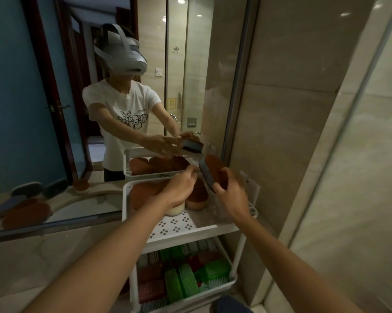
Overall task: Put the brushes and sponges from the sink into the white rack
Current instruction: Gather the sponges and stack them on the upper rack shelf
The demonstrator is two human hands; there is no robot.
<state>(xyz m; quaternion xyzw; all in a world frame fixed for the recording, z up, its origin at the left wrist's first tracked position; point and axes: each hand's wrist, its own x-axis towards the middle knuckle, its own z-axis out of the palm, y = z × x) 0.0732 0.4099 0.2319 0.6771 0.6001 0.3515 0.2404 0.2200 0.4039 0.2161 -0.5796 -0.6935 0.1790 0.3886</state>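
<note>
My right hand (230,193) grips a sponge (213,169), thumb laid across its rust-brown face and my other fingers curled round the dark grey edge lower down. The sponge stands tilted on its long edge, brown side turned to the right, and is held in the air above the far right corner of the top tray (174,224) of the white rack (215,229), close to the mirror (32,109). My left hand (179,188) reaches out over the same tray with its fingers fairly straight and holding nothing. The fingertips come up just beside the lower left edge of the sponge, but the blur keeps me from telling whether they touch it. Under my left hand lie more brown sponges (143,195) in the tray, packed against its far left side, one of them showing a cream underside (174,211) below my wrist. Another brown sponge (197,197) sits between my two hands, below the one I hold. The near part of the tray floor is bare perforated white plastic. The lower tray holds a heap of brushes (181,281), green, red and grey, bristles up or sideways. The mirror shows the rack again, both my arms stretched out and the sponge in my hand.
</note>
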